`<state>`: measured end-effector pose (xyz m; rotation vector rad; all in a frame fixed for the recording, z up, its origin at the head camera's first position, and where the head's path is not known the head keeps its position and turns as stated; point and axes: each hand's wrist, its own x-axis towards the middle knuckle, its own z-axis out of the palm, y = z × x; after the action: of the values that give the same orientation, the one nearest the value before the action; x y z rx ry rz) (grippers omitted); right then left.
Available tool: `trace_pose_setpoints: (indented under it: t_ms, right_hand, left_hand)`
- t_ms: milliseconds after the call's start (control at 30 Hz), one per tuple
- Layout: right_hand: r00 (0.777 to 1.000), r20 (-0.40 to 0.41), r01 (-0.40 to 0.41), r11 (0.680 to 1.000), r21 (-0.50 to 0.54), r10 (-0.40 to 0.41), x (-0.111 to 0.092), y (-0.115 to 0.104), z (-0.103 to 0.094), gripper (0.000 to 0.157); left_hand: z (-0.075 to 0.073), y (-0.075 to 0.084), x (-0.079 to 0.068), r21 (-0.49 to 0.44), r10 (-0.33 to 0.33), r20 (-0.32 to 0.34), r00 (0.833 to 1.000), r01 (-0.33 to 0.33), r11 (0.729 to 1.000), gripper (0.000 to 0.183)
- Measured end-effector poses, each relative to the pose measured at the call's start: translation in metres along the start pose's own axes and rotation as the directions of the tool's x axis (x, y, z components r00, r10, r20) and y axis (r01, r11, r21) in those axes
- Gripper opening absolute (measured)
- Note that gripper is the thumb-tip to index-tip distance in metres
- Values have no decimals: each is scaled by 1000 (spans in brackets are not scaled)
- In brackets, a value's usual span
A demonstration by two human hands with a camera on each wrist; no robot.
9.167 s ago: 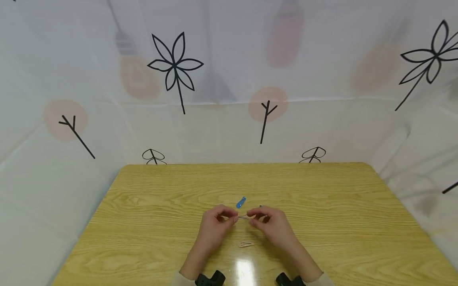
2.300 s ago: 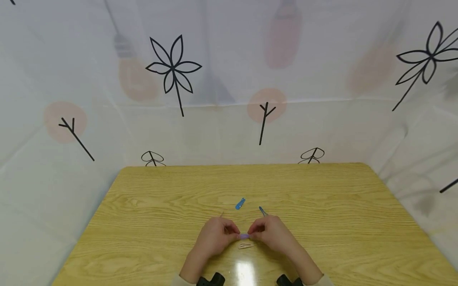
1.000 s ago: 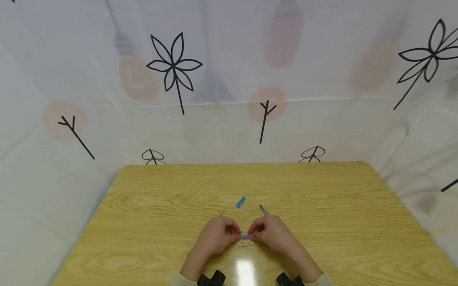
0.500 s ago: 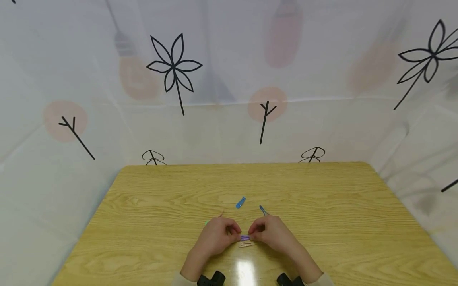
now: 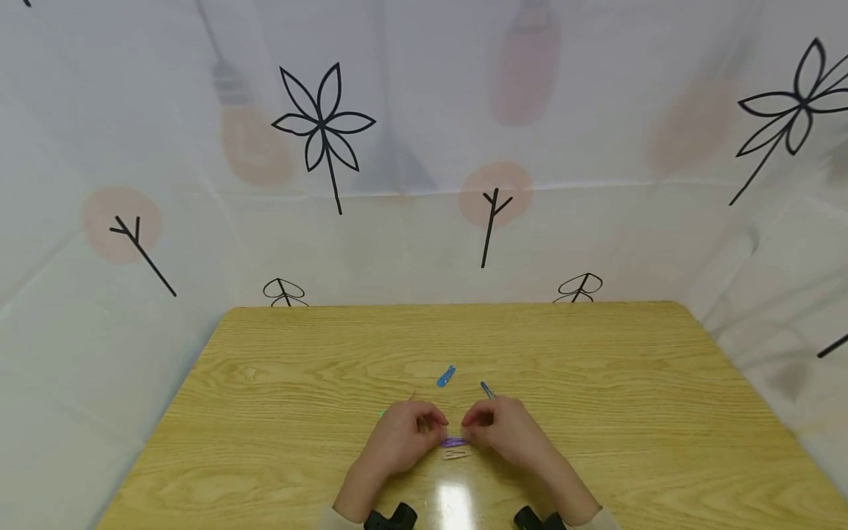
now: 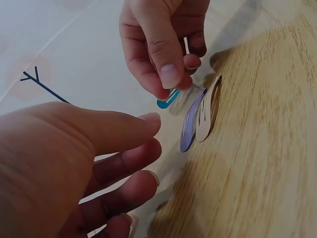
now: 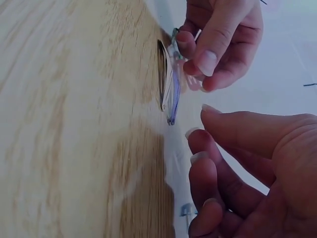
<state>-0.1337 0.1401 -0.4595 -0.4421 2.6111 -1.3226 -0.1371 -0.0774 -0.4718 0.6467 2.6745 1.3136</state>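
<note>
One purple clip (image 6: 189,128) below fingers (image 6: 138,155)

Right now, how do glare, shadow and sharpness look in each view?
Head: bright glare on the table at the bottom edge of the picture; the purple clip is too small for fine detail. Left wrist: dim, with dark shadows on the table, yet the tan clip's slots are readable. Right wrist: hazy and bluish, a shadow darkening the table beside the right hand.
</note>
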Motion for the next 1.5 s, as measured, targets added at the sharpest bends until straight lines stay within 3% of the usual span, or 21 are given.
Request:
trace_pose_setpoints:
  t_ms: [233, 500, 667, 767, 1033, 1500]
  right_hand:
    - [988, -148, -44, 999, 26, 48, 0, -6, -3, 7]
    - [933, -348, -79, 996, 40, 89, 4, -4, -5, 7]
    - [903, -422, -83, 997, 2, 77, 4, 3, -6, 13]
    - [899, -432, -98, 995, -32, 75, 3, 7, -6, 19]
    - [915, -363, -176, 984, 38, 177, 4, 16, -6, 23]
    - [922, -349, -176, 984, -3, 164, 5, 16, -7, 15]
  left_hand:
    - [0, 1, 0, -38, -8, -41, 999, 6, 999, 4]
    - [2, 0, 1, -137, 8, -62, 998, -16, 990, 7]
    - [3, 0, 1, -179, 15, -46, 999, -23, 984, 8]
    - [3, 1, 1, -198, 21, -32, 999, -27, 980, 9]
    - [5, 2, 1, -215, 6, 9, 1000, -4, 977, 14]
    - [4, 4, 0, -239, -8, 38, 999, 17, 971, 14]
